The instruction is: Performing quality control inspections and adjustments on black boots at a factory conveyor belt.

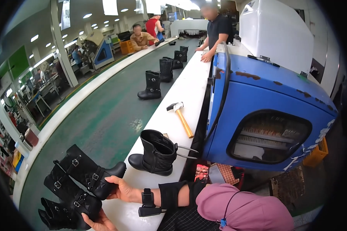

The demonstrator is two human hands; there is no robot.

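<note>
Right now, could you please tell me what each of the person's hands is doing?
Left hand: closed under the sole of a black buckled boot, holding it.
Right hand: gripping the foot of another black boot.

Black boots [81,179], silver buckles; green conveyor belt [108,119]; blue machine [266,115]; hammer [180,113], yellow handle.

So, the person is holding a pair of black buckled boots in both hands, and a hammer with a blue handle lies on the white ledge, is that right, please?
Not quite: the head view shows the hammer has a yellow-orange handle, not a blue one. The rest holds: the left hand and right hand hold the pair of black buckled boots, and the hammer lies on the white ledge.
</note>
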